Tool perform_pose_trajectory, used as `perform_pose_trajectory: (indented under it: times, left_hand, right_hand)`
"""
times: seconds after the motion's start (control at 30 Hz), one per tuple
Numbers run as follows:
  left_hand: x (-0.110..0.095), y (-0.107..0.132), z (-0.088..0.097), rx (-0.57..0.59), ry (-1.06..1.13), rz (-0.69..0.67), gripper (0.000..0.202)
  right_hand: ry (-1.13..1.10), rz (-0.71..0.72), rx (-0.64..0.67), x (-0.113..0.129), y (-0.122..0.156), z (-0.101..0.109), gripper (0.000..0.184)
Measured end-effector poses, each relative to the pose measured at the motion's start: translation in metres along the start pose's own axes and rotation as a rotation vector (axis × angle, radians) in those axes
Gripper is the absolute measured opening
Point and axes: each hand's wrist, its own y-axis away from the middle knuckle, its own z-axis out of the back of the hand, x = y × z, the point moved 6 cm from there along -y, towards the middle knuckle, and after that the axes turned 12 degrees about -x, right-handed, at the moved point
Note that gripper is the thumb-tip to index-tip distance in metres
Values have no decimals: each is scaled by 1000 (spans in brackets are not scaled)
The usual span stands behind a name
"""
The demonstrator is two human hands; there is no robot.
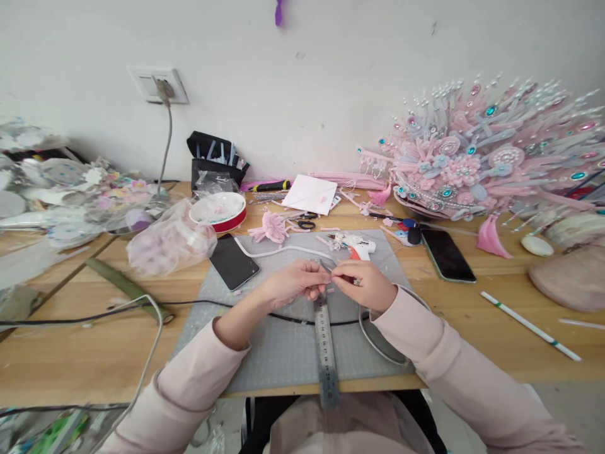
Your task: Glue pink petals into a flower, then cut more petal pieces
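Note:
My left hand (299, 280) and my right hand (366, 284) meet over the middle of the grey cutting mat (265, 359), fingertips almost touching. Both are closed in a pinch. What lies between the fingers is too small and covered to name; a thin greyish tip shows just above them. Below the hands a steel ruler (325, 347) runs down past the mat's near edge. Just beyond them lies a white glue gun (362, 247) with an orange trigger. A round rimmed dish (373, 337) is partly hidden under my right forearm.
A dark phone (234, 263) lies at the mat's left, another phone (448, 253) at the right. Behind are a pink fuzzy flower (271, 227), scissors (306, 224) and a red-sided round tub (231, 222). A large pink beaded headdress (463, 164) stands back right. A black cable (198, 302) crosses the mat.

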Motion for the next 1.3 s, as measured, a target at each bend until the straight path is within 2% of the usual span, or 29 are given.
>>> perform_pose_trajectory:
  times: [0.1,0.23,0.37,0.5,0.57,0.6,0.63,0.7,0.8,0.87,0.93,1.03,1.1,1.23,1.3]
  left_hand:
    - [-11,5,-2,-22,-239,-131,19]
    - [-22,9,-2,-66,-535,-380,20]
    - [-29,13,-3,-72,-771,-622,16]
    - [-33,20,-8,-55,-823,-746,13]
    - [-35,20,-6,-127,-763,-738,11]
    - [-35,19,-3,-189,-711,-707,11]
    - [-34,16,0,-248,-647,-654,14]
    - [-26,9,5,-296,-481,-484,24]
    - [-10,-1,5,-223,-182,-240,32]
    - [-4,-3,5,-191,-9,-147,29]
    - [0,-4,4,-149,100,-76,26]
    - [3,-3,0,-88,157,-19,23]
    - [0,-3,2,-112,121,-74,23]
    - [-13,-2,4,-171,-168,-341,20]
    - [-19,0,4,-193,-365,-471,18]
  right_hand:
    - [-197,-310,31,-12,2,-4,18]
    - [-473,-721,42,-26,12,-15,18]
    - [-693,-948,-9,-30,16,-21,15]
    - [-810,-1097,72,-29,20,-26,13]
    - [-782,-1050,59,-29,19,-24,14]
    - [-714,-966,18,-29,16,-19,16]
    - [-602,-837,-41,-28,12,-13,18]
    - [-299,-480,-165,-20,4,2,21]
    - [92,14,-208,2,1,8,21]
    - [243,195,-170,7,5,5,23]
    - [346,297,-146,9,8,2,23]
    - [414,338,-130,10,9,0,24]
    - [400,284,-133,9,8,0,25]
    - [196,43,-183,4,4,3,23]
    - [34,-187,-169,-5,3,3,23]
